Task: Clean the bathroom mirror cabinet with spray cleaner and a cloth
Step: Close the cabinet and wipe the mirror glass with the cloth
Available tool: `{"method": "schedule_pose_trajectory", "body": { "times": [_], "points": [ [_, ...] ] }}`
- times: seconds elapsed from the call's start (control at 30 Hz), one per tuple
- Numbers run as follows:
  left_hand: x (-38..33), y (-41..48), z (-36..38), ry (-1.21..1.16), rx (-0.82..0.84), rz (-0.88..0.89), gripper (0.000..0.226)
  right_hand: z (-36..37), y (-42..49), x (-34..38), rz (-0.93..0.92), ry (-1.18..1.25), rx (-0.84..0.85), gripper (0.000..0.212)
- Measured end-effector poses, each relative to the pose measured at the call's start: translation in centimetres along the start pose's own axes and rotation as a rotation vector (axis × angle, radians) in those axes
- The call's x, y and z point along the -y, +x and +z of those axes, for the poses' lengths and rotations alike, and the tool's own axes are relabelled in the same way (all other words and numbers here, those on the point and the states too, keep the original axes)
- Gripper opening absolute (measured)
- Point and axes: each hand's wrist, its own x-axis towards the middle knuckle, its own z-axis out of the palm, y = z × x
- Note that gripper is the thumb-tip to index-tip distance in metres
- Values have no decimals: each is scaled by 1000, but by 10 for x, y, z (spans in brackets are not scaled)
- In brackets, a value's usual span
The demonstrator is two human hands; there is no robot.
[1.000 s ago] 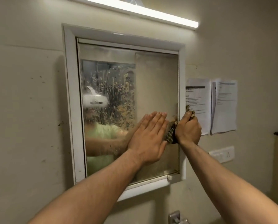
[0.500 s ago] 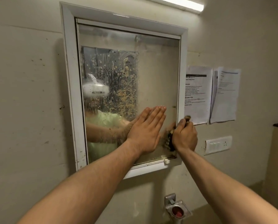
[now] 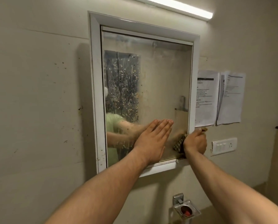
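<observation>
Well, the checked cloth is bunched up in the right hand, whose fingers are curled tight round it, and it sits at the lower right corner of the mirror door, right where the glass meets the white frame. The left hand lies flat on the glass just beside it, fingers straight and close together, holding nothing. That cloth looks soft and light, the sort that wads into any shape, so a fistful like this seems the right hold for working into an edge; a flatter pad would likely suit the open glass better. The mirror is the delicate party here: thin, stiff and probably slick where it is damp, and I'd guess the flat palm is there to steady it, so pressure should stay even, not jabbing. The glass is hazy over most of its face, with a patch of thick speckling and runs on the left half, so plenty looks left to wipe. No spray bottle is in sight. Around it, the pale wall is flecked with dark spots, two printed papers and a switch plate hang to the right, a tube light glows above, and a small metal holder juts out below.
</observation>
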Motion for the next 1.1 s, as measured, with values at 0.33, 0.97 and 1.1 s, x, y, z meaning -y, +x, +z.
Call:
{"method": "schedule_pose_trajectory", "body": {
  "times": [0.33, 0.97, 1.1],
  "points": [
    [12, -36, 6, -35, -35, 36, 71, -4, -27, -19, 147, -166, -71, 58],
    [140, -71, -65, -139, -384, -436, 79, -50, -109, 183, -638, 336, 132, 26],
    [171, -71, -75, -194, -365, -476, 76, -47, -130, 312, -858, 576, 39, 27]
  ]
}}
